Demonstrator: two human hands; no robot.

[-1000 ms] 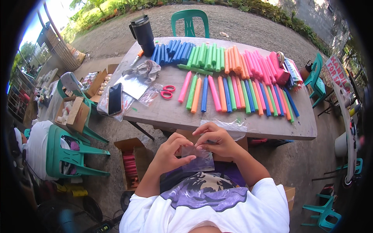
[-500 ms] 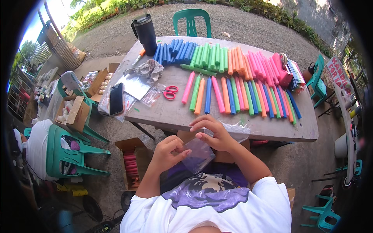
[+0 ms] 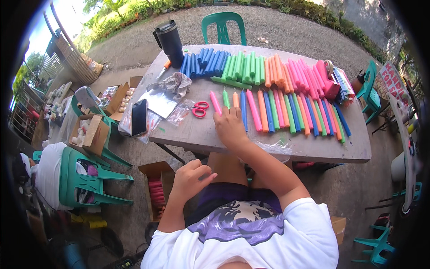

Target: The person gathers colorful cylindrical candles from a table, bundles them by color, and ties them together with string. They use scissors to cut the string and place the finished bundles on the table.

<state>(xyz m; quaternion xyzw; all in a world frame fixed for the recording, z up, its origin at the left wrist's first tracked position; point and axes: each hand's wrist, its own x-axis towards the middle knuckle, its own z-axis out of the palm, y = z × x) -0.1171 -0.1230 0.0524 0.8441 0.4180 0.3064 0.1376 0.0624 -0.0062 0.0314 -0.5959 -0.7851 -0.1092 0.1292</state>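
Stick candles in pink, green, orange and blue form a front row on the table. My right hand (image 3: 231, 128) reaches over the left end of it, fingers bent down around a green candle (image 3: 225, 97) and an orange candle (image 3: 235, 99); its palm hides their lower parts. Close on either side are a pink candle (image 3: 215, 103) and a blue candle (image 3: 244, 112). Over my lap, short of the table, my left hand (image 3: 192, 178) is held with its fingers curled and thumb near them. Whatever it may hold does not show.
Behind the row lie blue candles (image 3: 204, 62), green ones (image 3: 244, 67), orange ones (image 3: 277, 71) and pink ones (image 3: 304, 76). Red scissors (image 3: 199, 109), a phone (image 3: 139, 117) and a dark tumbler (image 3: 169, 44) are at left. Clear plastic (image 3: 274, 149) hangs at the near edge.
My right hand has moved from above my lap forward onto the candles. The clear bag seen between my hands no longer shows. My left hand stays nearly in place.
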